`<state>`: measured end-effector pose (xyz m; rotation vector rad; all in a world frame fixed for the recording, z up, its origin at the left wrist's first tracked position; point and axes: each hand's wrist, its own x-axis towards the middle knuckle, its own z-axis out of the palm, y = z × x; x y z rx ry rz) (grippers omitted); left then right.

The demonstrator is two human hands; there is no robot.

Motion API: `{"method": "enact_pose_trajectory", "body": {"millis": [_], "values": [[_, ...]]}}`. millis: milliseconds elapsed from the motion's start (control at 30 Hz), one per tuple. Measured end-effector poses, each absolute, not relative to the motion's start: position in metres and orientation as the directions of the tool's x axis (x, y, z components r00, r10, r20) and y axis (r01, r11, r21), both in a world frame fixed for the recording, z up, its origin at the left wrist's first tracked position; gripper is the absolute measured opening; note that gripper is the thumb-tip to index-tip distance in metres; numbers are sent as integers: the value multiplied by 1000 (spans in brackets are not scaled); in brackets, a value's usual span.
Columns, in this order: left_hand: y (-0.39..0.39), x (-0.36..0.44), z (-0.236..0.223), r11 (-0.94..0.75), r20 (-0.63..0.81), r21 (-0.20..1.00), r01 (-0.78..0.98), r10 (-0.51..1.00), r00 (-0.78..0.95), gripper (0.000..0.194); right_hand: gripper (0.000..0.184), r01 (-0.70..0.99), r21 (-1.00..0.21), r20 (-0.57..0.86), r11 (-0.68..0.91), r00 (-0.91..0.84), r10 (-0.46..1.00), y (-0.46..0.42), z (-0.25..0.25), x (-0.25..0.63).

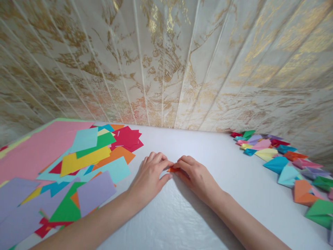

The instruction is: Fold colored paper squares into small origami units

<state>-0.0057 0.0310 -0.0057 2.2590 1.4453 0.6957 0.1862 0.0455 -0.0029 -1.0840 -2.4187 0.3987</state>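
A small piece of folded orange paper shows between my two hands, just above or on the white table. Most of it is hidden by fingers. My right hand is closed on the paper, thumb and fingers pinching it. My left hand reaches the paper's left end, its index fingertip meeting the right hand's fingers. The left thumb sits a little apart, below the index finger, with a gap between them.
Loose coloured paper pieces, including a yellow sheet and a purple sheet, overlap at the left beside a large pink sheet. Several folded paper shapes, among them a green one, line the right. A patterned curtain hangs behind.
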Motion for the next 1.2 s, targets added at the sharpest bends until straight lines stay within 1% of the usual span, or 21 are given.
{"method": "enact_pose_trajectory", "body": {"millis": [67, 200, 333, 500, 600, 700, 767, 967, 1067, 1200], "values": [[32, -5, -5, -391, 210, 557, 733, 920, 331, 20, 12, 652, -423, 272, 629, -571, 774, 46, -2, 184], [37, -4, -4, -341, 214, 583, 737, 940, 266, 3, 16, 698, -439, 235, 566, -518, 822, 45, 1, 180], [40, -3, -4, -298, 188, 670, 679, 954, 234, 8, 15, 691, -471, 231, 549, -504, 832, 43, 1, 178], [37, -2, -5, -240, 132, 823, 515, 962, 238, 5, 12, 613, -647, 205, 453, -432, 878, 43, -2, 179], [36, -1, -6, -210, 120, 870, 446, 967, 223, 7, 9, 572, -715, 172, 402, -414, 894, 44, -2, 180], [35, -1, -5, -183, 103, 902, 391, 970, 218, 6, 7, 463, -836, 110, 294, -384, 917, 43, 0, 181], [35, -1, -4, -164, 87, 922, 350, 970, 227, 7, 9, 388, -895, 73, 222, -362, 929, 42, 0, 180], [33, 1, -1, -89, 31, 976, 198, 959, 280, 15, 21, 272, -953, 31, 136, -357, 933, 37, -2, 180], [32, 1, -1, -35, -6, 991, 131, 955, 298, 17, 22, 255, -958, 32, 131, -359, 933, 35, -1, 179], [32, 0, 0, 11, -36, 996, 85, 956, 293, 18, 22, 222, -967, 25, 121, -392, 920, 35, -1, 180]]}}
